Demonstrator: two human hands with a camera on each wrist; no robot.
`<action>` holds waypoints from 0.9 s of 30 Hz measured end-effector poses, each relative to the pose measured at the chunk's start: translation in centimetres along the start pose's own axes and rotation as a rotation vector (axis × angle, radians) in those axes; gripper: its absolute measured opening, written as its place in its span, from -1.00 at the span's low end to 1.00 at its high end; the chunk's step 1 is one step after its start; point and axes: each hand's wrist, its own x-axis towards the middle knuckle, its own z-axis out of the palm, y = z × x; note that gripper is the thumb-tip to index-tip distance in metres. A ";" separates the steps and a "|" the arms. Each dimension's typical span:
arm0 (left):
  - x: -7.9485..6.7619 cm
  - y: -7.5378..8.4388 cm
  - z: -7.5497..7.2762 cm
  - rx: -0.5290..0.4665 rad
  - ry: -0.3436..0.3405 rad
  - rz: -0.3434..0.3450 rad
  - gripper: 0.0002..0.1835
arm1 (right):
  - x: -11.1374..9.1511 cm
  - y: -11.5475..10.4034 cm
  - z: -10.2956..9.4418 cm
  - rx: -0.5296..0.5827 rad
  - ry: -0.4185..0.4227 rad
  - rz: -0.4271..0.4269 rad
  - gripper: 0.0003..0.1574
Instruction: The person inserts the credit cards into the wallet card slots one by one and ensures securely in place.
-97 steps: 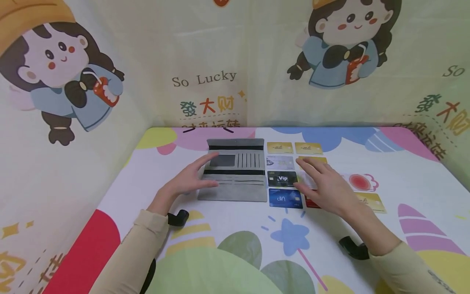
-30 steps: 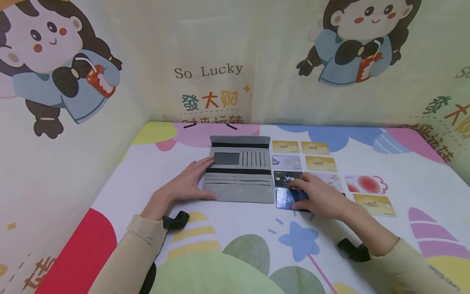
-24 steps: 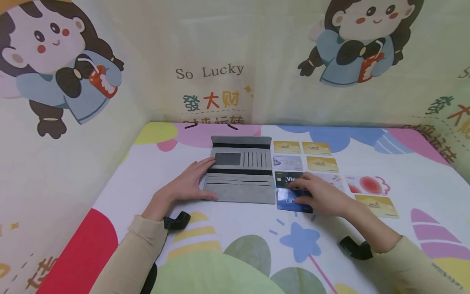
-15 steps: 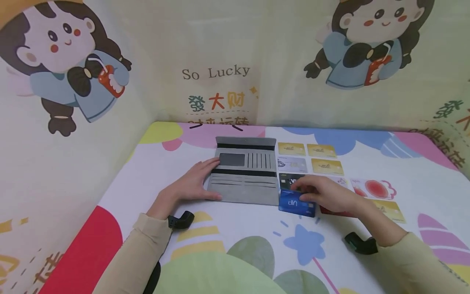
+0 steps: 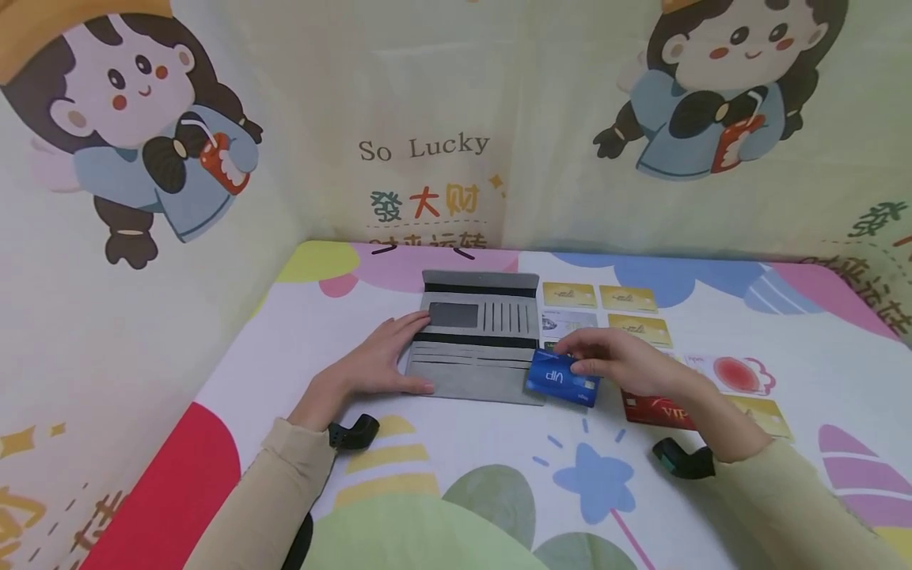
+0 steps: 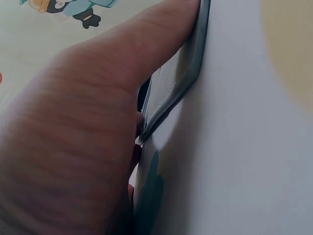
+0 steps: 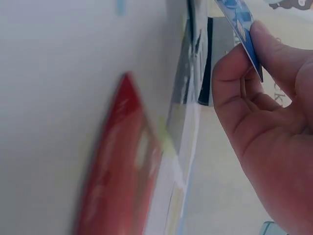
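Pinching the blue VIP card (image 5: 554,380) between thumb and fingers, the right hand (image 5: 634,360) holds it raised at the right edge of the open gray wallet (image 5: 470,380). On the wallet's left side, the left hand (image 5: 378,360) rests with thumb and fingers spread apart, touching its edge. To the right on the tabletop (image 5: 499,439) lie a red VIP card (image 5: 651,410), nearer, and a gold card (image 5: 627,298), farther back.

Open grey wallet (image 5: 473,375) — 1 blue VIP card (image 5: 559,381) raised at its edge.
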 end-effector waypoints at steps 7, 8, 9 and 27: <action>0.0 0.2 0.0 0.001 0.003 0.008 0.19 | 2.5 -0.7 0.3 -0.008 0.075 0.006 -0.59; 0.1 0.2 0.1 -0.001 0.003 0.010 0.19 | 2.9 -0.9 0.3 -0.014 0.085 0.004 -0.59; 0.1 0.2 0.1 -0.005 0.003 0.013 0.19 | 3.3 -1.1 0.4 -0.017 0.093 -0.003 -0.60; 0.0 0.0 0.4 -0.023 0.011 0.005 0.19 | 9.5 -3.6 3.2 0.042 0.115 -0.095 -0.64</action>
